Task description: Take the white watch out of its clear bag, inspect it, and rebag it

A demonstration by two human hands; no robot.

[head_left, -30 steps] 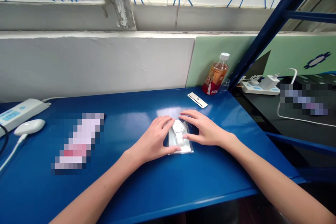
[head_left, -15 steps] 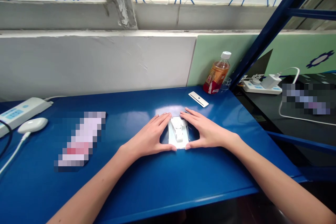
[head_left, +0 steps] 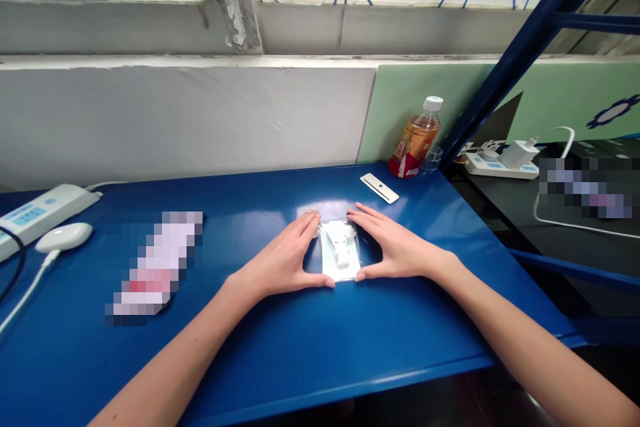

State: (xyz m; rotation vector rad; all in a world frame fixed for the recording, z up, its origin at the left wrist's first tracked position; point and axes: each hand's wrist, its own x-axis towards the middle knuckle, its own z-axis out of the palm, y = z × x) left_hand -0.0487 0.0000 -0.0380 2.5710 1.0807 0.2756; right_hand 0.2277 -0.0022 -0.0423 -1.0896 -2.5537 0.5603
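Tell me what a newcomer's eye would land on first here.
Probably the small clear plastic packet with a white item inside, lying on the glossy blue table between the bare left hand and right hand. Next, perhaps, the red-and-orange-labelled plastic bottle with a white cap at the table's back right, then the white power strip at the picture's left edge.

My two hands and one clear packet, center; one drink bottle, upper right; two power strips, left and right.
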